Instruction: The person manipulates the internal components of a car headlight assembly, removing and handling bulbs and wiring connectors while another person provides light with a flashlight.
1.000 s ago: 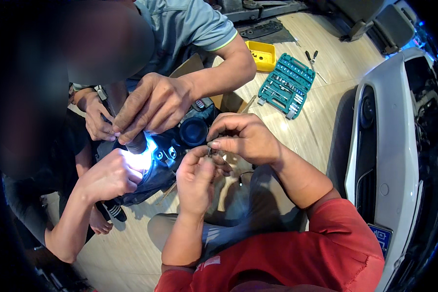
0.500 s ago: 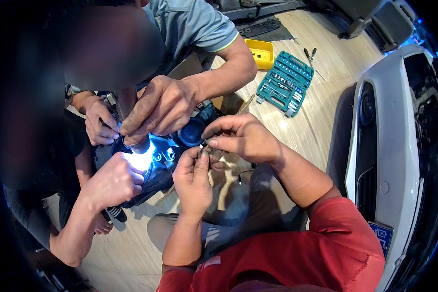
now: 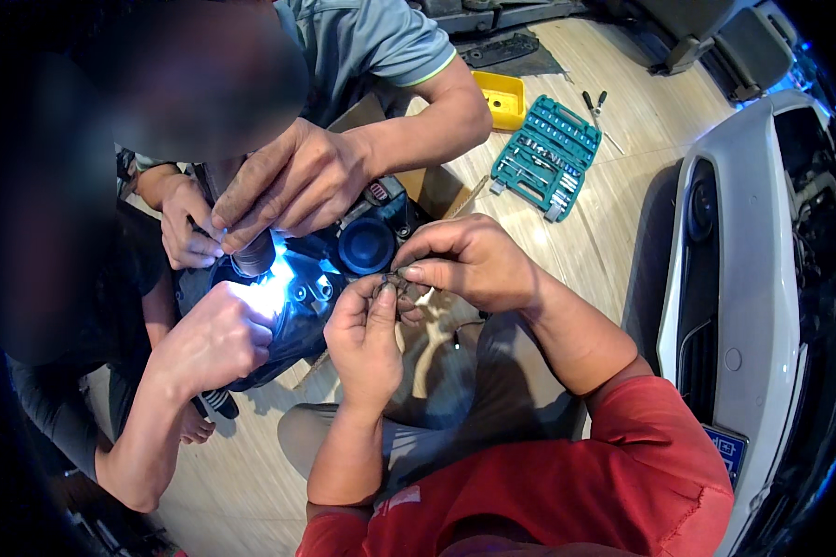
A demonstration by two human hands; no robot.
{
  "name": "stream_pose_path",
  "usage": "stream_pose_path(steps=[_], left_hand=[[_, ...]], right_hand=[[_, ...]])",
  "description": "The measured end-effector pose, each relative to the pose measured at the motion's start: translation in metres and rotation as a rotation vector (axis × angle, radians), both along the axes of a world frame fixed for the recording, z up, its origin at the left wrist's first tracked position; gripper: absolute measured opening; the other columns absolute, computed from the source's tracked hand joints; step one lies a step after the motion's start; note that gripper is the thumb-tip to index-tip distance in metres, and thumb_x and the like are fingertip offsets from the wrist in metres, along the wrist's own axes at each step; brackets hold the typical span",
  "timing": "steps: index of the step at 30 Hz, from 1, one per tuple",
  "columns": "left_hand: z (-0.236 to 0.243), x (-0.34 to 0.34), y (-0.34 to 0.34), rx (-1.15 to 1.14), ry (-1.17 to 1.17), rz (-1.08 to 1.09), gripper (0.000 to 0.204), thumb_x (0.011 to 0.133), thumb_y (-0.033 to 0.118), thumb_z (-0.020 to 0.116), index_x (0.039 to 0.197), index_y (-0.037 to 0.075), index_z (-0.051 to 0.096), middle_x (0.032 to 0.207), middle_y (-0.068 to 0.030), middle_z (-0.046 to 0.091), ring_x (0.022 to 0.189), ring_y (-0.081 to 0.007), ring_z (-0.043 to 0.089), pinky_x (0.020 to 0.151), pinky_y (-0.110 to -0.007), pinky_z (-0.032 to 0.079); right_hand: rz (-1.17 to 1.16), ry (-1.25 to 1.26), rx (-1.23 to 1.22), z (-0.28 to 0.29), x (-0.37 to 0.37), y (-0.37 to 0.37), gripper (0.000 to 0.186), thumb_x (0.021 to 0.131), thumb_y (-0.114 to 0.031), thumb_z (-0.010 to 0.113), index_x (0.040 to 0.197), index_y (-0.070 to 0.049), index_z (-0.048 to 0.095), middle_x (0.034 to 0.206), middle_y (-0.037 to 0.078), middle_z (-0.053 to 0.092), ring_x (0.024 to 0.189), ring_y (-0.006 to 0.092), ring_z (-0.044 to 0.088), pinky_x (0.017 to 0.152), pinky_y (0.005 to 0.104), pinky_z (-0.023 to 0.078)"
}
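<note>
My left hand and my right hand meet above my lap, fingertips closed in a pinch. Between them is a small dark piece, mostly covered by the fingers and too small to name. Just beyond lies a dark housing with a round cap. A co-worker's hand grips a dark cylindrical tool, with bright light at its lower end. That co-worker's other hand pinches something thin and dark. Another person's fist rests at the lit edge of the housing.
A green socket set case lies open on the floor beside a yellow tray. Two screwdriver-like tools lie near it. A white car bumper stands along the right. Cardboard shows behind the housing.
The co-worker's gripping hand and cylindrical tool have shifted slightly left and up, uncovering more of the round cap. My fingers have moved slightly around the small piece.
</note>
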State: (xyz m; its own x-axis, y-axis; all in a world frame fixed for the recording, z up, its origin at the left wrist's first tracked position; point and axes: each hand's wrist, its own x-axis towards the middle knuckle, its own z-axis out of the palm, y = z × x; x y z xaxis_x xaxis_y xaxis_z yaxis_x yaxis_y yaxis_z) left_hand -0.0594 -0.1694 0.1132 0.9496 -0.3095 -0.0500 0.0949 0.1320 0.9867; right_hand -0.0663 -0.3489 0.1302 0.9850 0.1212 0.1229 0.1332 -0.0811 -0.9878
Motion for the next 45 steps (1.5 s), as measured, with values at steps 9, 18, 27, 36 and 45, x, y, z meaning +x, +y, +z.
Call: stream_pose_path(steps=[9, 18, 27, 36, 45], left_hand=[[-0.004, 0.000, 0.004, 0.294, -0.403, 0.079, 0.014, 0.093, 0.006, 0.058, 0.104, -0.002, 0.063, 0.089, -0.0109, 0.067, 0.077, -0.0187, 0.064, 0.072, -0.027, 0.051], [-0.017, 0.010, 0.004, 0.539, -1.021, 0.221, 0.041, 0.076, -0.012, 0.058, 0.113, 0.001, 0.066, 0.095, -0.0158, 0.065, 0.085, -0.0294, 0.064, 0.079, -0.035, 0.052], [-0.022, 0.009, 0.001, 0.592, -1.065, 0.149, 0.046, 0.077, -0.013, 0.056, 0.121, -0.001, 0.062, 0.100, -0.0189, 0.063, 0.089, -0.0321, 0.062, 0.080, -0.035, 0.051], [-0.016, 0.008, 0.000, -0.331, 0.277, 0.008, 0.034, 0.092, 0.003, 0.048, 0.124, -0.010, 0.049, 0.111, -0.0184, 0.063, 0.094, -0.0239, 0.066, 0.080, -0.035, 0.055], [-0.017, 0.003, 0.000, -0.385, 0.253, 0.037, 0.030, 0.093, 0.003, 0.046, 0.120, -0.011, 0.049, 0.108, -0.0206, 0.063, 0.092, -0.0271, 0.067, 0.081, -0.037, 0.055]], right_hand=[[0.003, 0.188, 0.179, 0.000, -0.001, 0.003, 0.020, 0.092, -0.014, 0.062, 0.102, 0.003, 0.066, 0.083, 0.006, 0.067, 0.077, 0.0098, 0.061, 0.070, 0.0264, 0.050], [0.056, 0.482, 0.387, -0.004, 0.003, -0.002, 0.018, 0.095, -0.019, 0.060, 0.095, -0.001, 0.066, 0.078, 0.002, 0.066, 0.067, 0.0089, 0.062, 0.060, 0.0216, 0.047], [0.019, 0.472, 0.352, -0.009, 0.007, -0.005, 0.019, 0.092, -0.021, 0.064, 0.088, -0.003, 0.066, 0.070, 0.000, 0.062, 0.060, 0.0075, 0.057, 0.055, 0.0212, 0.044], [-0.110, 0.390, 0.307, -0.017, 0.009, -0.005, 0.018, 0.091, -0.018, 0.064, 0.089, -0.001, 0.067, 0.069, -0.001, 0.060, 0.059, 0.0057, 0.053, 0.052, 0.0208, 0.040], [-0.148, 0.293, 0.153, -0.011, 0.007, -0.001, 0.016, 0.089, -0.013, 0.065, 0.089, 0.003, 0.068, 0.071, -0.002, 0.059, 0.067, 0.0041, 0.049, 0.058, 0.0214, 0.040]])
